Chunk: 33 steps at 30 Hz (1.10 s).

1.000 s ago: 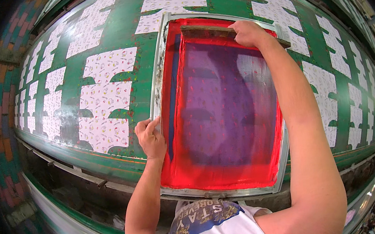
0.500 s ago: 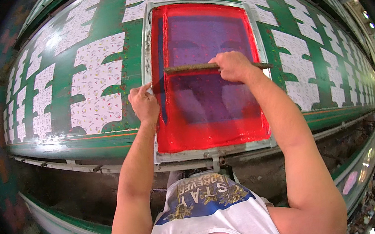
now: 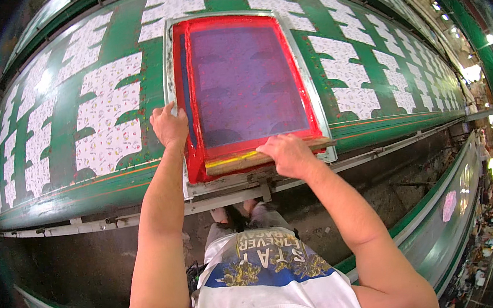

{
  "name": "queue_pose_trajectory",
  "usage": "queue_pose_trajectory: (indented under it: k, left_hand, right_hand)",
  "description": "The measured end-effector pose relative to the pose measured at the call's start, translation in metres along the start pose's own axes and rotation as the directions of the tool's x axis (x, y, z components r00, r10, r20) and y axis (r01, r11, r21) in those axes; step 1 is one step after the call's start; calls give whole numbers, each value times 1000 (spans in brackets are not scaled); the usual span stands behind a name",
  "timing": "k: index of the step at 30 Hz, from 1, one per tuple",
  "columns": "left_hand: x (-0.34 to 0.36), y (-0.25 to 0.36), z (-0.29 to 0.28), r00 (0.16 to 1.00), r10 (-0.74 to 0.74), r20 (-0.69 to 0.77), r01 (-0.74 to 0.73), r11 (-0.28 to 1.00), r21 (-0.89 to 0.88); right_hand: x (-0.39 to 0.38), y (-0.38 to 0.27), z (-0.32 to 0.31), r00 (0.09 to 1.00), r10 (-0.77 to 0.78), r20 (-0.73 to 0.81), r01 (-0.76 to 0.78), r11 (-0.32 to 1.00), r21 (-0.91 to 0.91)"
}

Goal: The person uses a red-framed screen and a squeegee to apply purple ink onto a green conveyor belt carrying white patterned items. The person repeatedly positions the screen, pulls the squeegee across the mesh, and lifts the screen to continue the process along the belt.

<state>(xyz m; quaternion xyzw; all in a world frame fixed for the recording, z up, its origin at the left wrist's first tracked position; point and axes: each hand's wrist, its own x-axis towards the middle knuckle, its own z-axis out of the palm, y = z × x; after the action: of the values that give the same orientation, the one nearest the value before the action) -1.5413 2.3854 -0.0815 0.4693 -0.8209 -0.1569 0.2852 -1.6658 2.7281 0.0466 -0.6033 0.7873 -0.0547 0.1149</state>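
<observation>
A framed printing screen (image 3: 245, 83) lies on the green printing table, red ink round its border and a translucent purple middle. My left hand (image 3: 169, 124) grips the left side of its metal frame (image 3: 169, 81) with bent fingers. My right hand (image 3: 287, 155) is closed on a long wooden squeegee (image 3: 230, 164), which lies crosswise at the near end of the screen over the red ink, with a yellow streak along it. White printed fabric pieces (image 3: 104, 108) with scalloped cut-outs lie on the table at either side of the screen.
The long green table (image 3: 72, 197) curves across the view, with a metal rail (image 3: 110, 218) along its near edge. My legs stand in the aisle below it. Another table (image 3: 447, 206) runs behind me at lower right, and green beams with lamps (image 3: 489, 39) are at the right.
My right hand has pulled the squeegee from the far end of the screen to the near end. The left hand stays on the frame. The camera's view has shifted, showing more of the aisle.
</observation>
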Motion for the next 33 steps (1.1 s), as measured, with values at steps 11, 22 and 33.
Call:
queue_pose_trajectory:
  k: [11,22,33]
  left_hand:
    - [-1,9,0,997,-77,24,74,993,86]
    - [3,2,14,995,-98,-4,98,987,130]
    - [5,-14,14,996,-87,11,87,996,-25]
  right_hand:
    - [-58,-4,20,988,-138,66,140,990,-23]
    - [-109,124,19,909,112,-400,107,867,487]
    - [-91,232,61,717,687,116,-376,241,895]
